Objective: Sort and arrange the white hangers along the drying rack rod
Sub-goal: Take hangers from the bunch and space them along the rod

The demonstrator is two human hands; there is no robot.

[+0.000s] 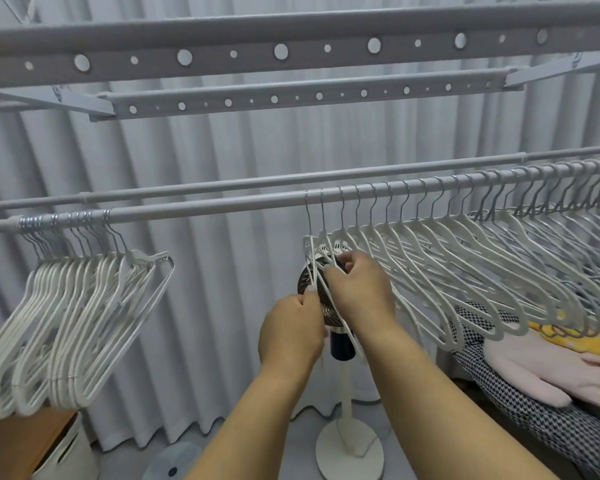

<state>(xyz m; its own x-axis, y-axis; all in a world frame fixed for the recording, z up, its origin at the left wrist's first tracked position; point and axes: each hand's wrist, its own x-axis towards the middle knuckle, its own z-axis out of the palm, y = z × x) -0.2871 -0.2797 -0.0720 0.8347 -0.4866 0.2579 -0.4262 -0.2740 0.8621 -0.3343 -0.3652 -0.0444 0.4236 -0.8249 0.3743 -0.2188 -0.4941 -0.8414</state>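
A grey drying rack rod runs across the view. A tight bunch of white hangers hangs at its left end. A long spread row of white hangers fills the right half. My left hand pinches the lower bar of the leftmost hangers of that row. My right hand grips the same hangers a little higher, near their shoulders. A bare stretch of rod lies between the two groups.
A standing fan is on the floor right behind my hands. Folded clothes lie at the lower right. A white bin stands at the lower left. Perforated rack bars run overhead, and a second thin rod runs behind.
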